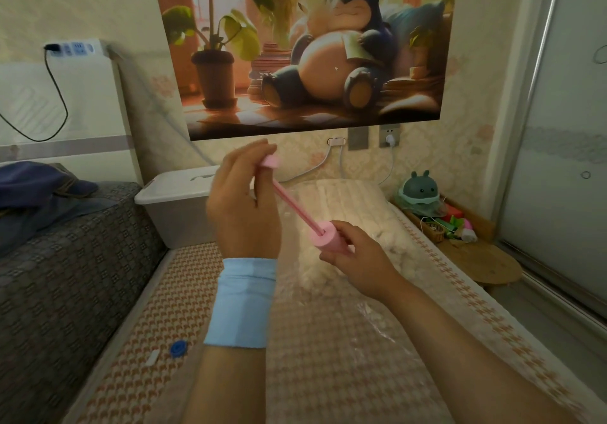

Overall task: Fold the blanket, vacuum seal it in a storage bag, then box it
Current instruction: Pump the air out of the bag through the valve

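Pink pump dead centre, the same pale pink all over. Light blue wristband just below, at six o'clock. Bright blue cap at seven o'clock on the bed mat, an orange-and-cream houndstooth weave. Grey-brown chequered cover at nine o'clock, teal figurine at two o'clock.

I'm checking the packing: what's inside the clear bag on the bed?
A white fluffy blanket shows through the bag. The left hand, right hand and the pump they hold cover part of it, so the bag's valve cannot be seen.
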